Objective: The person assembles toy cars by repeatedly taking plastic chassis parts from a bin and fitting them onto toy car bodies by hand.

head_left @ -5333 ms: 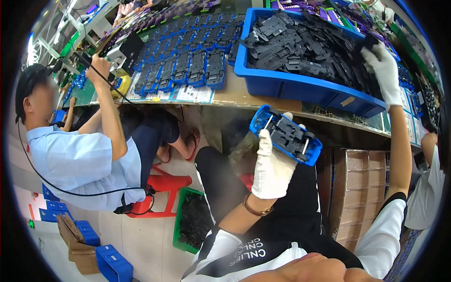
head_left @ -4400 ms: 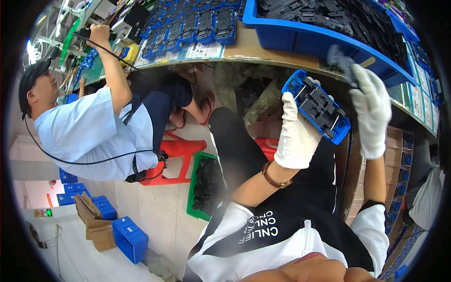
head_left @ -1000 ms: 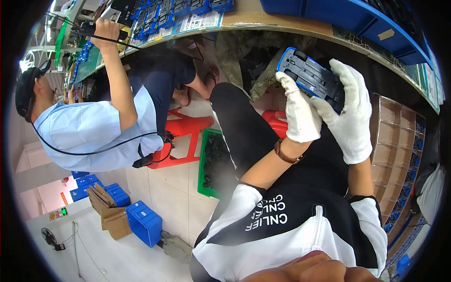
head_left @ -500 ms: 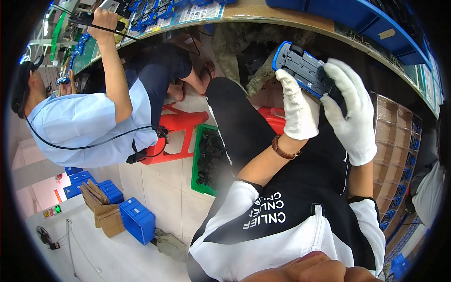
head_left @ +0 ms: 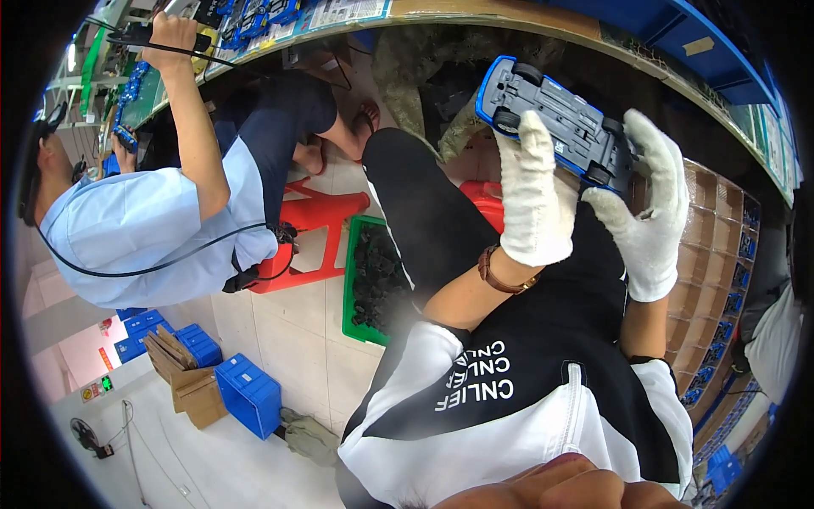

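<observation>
A blue toy car (head_left: 564, 123) is tilted in front of me, its dark grey underside and black wheels turned toward me. My left hand (head_left: 536, 204), in a white glove, holds it from the near side, with the thumb lying across the underside. At the car's right end my gloved right hand (head_left: 651, 208) grips it between thumb and fingers. The fingers of my left hand behind the car are hidden.
The bench edge (head_left: 543, 17) runs above the car, with a blue bin (head_left: 670, 34) on it. A compartmented box (head_left: 708, 237) stands at right. Left are a green crate (head_left: 349, 331) of black parts, a red stool (head_left: 318, 237) and a seated co-worker (head_left: 127, 220).
The car has come nearer and rolled a little, so more of its wheels and underside shows. My left thumb now lies further over the underside, and my right hand has closed on the end.
</observation>
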{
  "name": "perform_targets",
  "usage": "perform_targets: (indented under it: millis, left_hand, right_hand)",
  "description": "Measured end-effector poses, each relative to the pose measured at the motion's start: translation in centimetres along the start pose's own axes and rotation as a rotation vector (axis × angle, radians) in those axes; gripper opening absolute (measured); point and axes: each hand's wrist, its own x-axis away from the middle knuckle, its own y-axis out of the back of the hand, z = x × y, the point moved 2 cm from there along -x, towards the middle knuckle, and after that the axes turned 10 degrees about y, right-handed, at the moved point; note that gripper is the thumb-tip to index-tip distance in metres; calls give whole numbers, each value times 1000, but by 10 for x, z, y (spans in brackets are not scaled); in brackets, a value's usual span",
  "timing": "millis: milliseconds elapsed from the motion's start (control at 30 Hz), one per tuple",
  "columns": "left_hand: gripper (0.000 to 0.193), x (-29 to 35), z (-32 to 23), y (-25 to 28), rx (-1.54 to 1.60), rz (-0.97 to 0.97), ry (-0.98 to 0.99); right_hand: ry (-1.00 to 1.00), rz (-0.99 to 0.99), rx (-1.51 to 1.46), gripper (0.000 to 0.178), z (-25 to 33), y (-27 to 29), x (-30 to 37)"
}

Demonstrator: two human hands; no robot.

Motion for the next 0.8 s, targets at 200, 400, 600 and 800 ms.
perform_targets:
  millis: [200,400,600,800]
  left_hand:
    - [49,1,1,2,-44,82,67]
    - [53,-2,12,4,-153,-8,58]
    - [59,-10,9,4,23,204,45]
    - [55,-15,24,16,44,144,92]
  right_hand:
    - [136,127,202,73,0,4,-2]
    - [204,-75,198,68,-14,-2,14]
    - [-106,-31,-23,51,-6,-2,2]
    - [-27,335,262,59,-2,6,-11]
